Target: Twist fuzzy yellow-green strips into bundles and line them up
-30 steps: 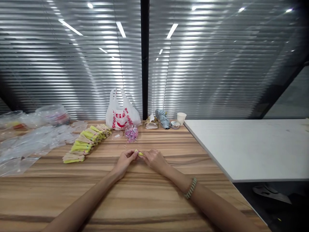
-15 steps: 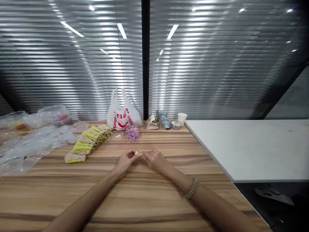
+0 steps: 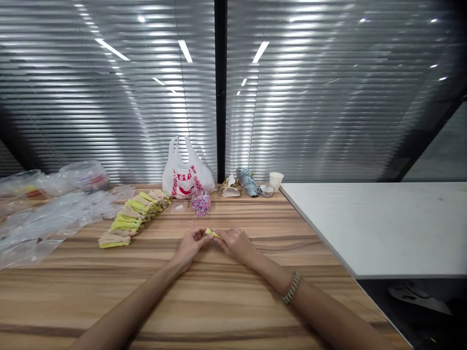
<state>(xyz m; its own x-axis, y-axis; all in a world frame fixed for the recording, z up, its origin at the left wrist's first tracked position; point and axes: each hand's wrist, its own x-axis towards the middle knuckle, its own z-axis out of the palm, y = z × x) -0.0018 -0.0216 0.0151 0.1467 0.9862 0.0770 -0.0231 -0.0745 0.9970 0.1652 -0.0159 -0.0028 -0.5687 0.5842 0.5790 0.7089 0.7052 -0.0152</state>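
Over the striped wooden table (image 3: 204, 301), both hands meet around a small yellow bundle (image 3: 212, 233). My left hand (image 3: 190, 247) pinches its left end between thumb and fingers. At its right end my right hand (image 3: 236, 244) is closed on the bundle, with a coiled band on that wrist. Beyond the hands sits a clear container of pink and purple bands (image 3: 200, 204), and one loose band (image 3: 190, 223) lies on the wood nearby. A row of yellow and beige bundles (image 3: 133, 214) is laid out to the left.
Clear plastic bags (image 3: 62, 214) cover the left side. Along the back stand a white carrier bag (image 3: 188, 177), a gold tissue pack (image 3: 231, 187), a blue folded item (image 3: 249, 183), a round tin (image 3: 266, 190) and a paper cup (image 3: 276, 181). A white table (image 3: 386, 223) adjoins at right.
More of the yellow bundle shows between my hands, and my fingers have shifted slightly around it. The whole view has moved a little.
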